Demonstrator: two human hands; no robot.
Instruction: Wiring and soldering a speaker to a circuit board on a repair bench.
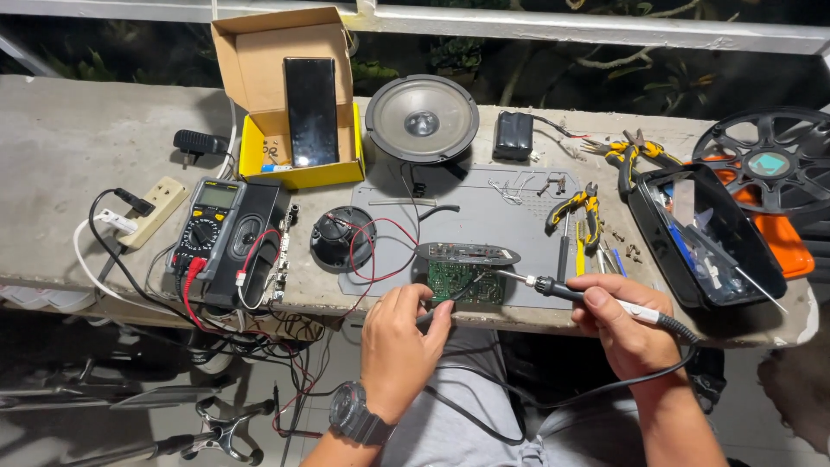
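I see a green circuit board (456, 282) on a grey mat (510, 220). Left of the board: red and black wires (372, 246), black-and-yellow multimeter (207, 227). Behind it: yellow-lined cardboard box (290, 95). Right: yellow-black pliers (577, 207), orange tray (782, 233).

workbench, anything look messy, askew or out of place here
Yes. The black case at the right sits tilted with its near end poking past the concrete bench edge. Small screws lie loose beside it. Red and black wires spill off the front edge in a tangle below the multimeter.
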